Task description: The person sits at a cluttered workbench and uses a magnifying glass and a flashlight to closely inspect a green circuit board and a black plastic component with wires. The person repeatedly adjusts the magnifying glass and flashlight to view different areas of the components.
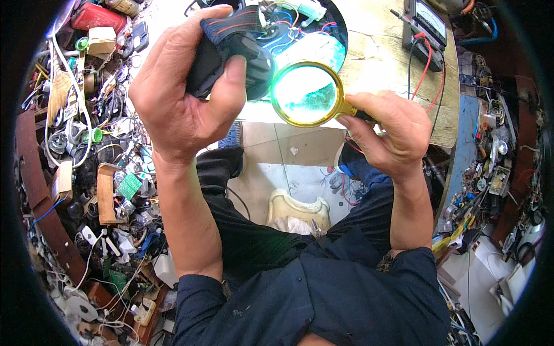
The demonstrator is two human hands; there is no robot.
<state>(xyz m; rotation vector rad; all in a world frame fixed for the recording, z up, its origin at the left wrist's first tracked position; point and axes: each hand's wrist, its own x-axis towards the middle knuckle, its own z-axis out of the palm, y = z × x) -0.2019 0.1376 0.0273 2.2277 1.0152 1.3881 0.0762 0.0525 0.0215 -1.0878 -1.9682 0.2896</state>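
My left hand (179,109) is closed round a black device with a striped strap (254,69), lifted over the near edge of the worktable (375,55). Its exact kind does not show. Between the thumb and fingers of my right hand (398,130) is the short dark handle of a magnifying glass (306,94) with a gold rim. The lens is beside the black device, and strong light glares through it. Beyond both hands lies a round black housing (341,20) with coloured wires and a brightly lit, washed-out part inside. My left hand and the device hide some of it.
An analog multimeter (428,26) with red and black leads stands at the table's far right. Heaped cables, circuit boards and scrap parts (115,190) fill the left side. More loose parts (490,155) crowd the right. Below, a cream plastic stool (297,207) stands between my legs.
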